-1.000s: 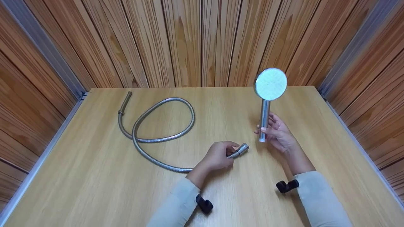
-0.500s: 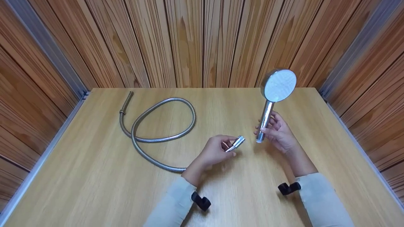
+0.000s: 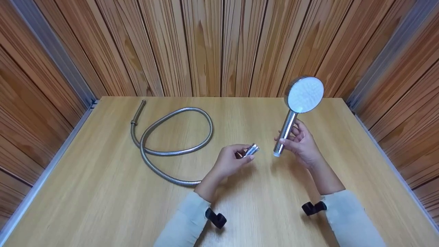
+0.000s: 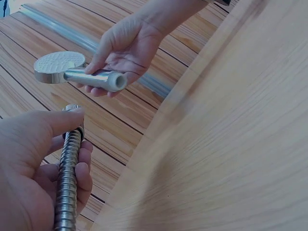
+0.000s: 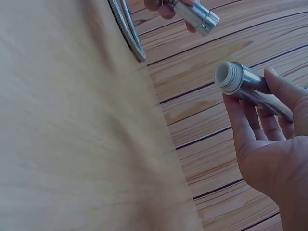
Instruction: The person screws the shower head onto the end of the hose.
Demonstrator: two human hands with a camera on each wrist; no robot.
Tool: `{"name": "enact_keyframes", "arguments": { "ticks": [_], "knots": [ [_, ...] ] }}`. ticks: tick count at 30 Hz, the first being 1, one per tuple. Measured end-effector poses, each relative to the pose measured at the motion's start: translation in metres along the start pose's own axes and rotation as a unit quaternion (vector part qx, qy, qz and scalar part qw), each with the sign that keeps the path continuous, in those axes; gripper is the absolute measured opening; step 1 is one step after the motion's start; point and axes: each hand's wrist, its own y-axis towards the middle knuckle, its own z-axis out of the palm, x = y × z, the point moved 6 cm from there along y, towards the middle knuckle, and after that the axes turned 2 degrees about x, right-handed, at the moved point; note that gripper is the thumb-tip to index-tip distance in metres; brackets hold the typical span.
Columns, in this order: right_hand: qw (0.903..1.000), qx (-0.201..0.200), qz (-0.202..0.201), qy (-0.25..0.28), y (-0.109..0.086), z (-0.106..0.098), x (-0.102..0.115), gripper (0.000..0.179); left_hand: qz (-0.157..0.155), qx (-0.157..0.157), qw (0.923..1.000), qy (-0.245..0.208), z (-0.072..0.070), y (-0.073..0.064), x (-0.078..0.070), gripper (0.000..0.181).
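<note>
Above the right half of the table (image 3: 103,206), one shower head (image 3: 305,95) stands tilted in your right grip (image 3: 303,147), thumb and fingers pinching its handle (image 3: 288,125) near the low end. Its long axis slants down and to the left in the head view, the disc high and the threaded end (image 5: 233,77) low. To the left of that end, your left grip (image 3: 227,159) pinches one hose (image 3: 171,153) at its connector (image 3: 252,150), thumb against one side and fingers against the other. You have the two ends near each other but apart, their axes out of line: the connector points up and right, while the handle drops more steeply toward you. Your right grip is the nearer one to the threaded end.

Outward from there, more of the hose rests on the table to your left, bent into one loop, its far end (image 3: 143,103) near the back edge. You wear two pale sleeves (image 3: 181,219), with two black fittings (image 3: 216,219), one at each wrist. Behind the table you face one wall (image 3: 205,51) of wooden planks.
</note>
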Motion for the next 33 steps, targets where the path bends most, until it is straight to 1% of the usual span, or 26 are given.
{"name": "enact_keyframes", "arguments": {
  "ticks": [3, 6, 9, 15, 19, 22, 27, 31, 33],
  "knots": [
    [0.9999, -0.014, 0.0, -0.006, 0.001, 0.003, 0.002, 0.06, -0.007, -0.009, 0.9999, -0.006, -0.002, -0.001, 0.0, 0.029],
    [0.9996, -0.027, -0.002, -0.005, 0.0, 0.004, 0.004, 0.049, -0.013, -0.014, 0.9998, -0.008, -0.001, -0.002, 0.0, 0.029],
    [0.9991, -0.041, -0.006, -0.004, 0.0, 0.005, 0.008, 0.044, -0.015, -0.022, 0.9996, -0.013, -0.001, -0.002, 0.0, 0.028],
    [0.998, -0.06, -0.017, 0.013, 0.002, 0.01, 0.014, 0.043, -0.009, -0.049, 0.9982, -0.034, -0.004, -0.003, -0.001, 0.025],
    [0.9961, -0.079, -0.022, 0.03, 0.001, 0.013, 0.017, 0.04, -0.021, -0.042, 0.9967, -0.066, -0.002, -0.004, 0.0, 0.02],
    [0.994, -0.098, -0.016, 0.045, -0.002, 0.016, 0.019, 0.038, -0.031, -0.035, 0.9954, -0.084, 0.0, -0.004, 0.0, 0.019],
    [0.9912, -0.108, 0.001, 0.076, -0.003, 0.023, 0.022, 0.039, -0.025, -0.039, 0.9955, -0.082, 0.0, -0.005, -0.003, 0.02],
    [0.9912, -0.106, -0.002, 0.079, -0.003, 0.029, 0.025, 0.042, -0.02, -0.046, 0.9958, -0.076, -0.001, -0.006, -0.004, 0.019],
    [0.9914, -0.108, -0.007, 0.073, -0.002, 0.032, 0.026, 0.044, -0.023, -0.049, 0.9958, -0.074, -0.001, -0.007, -0.004, 0.019]
  ]
}}
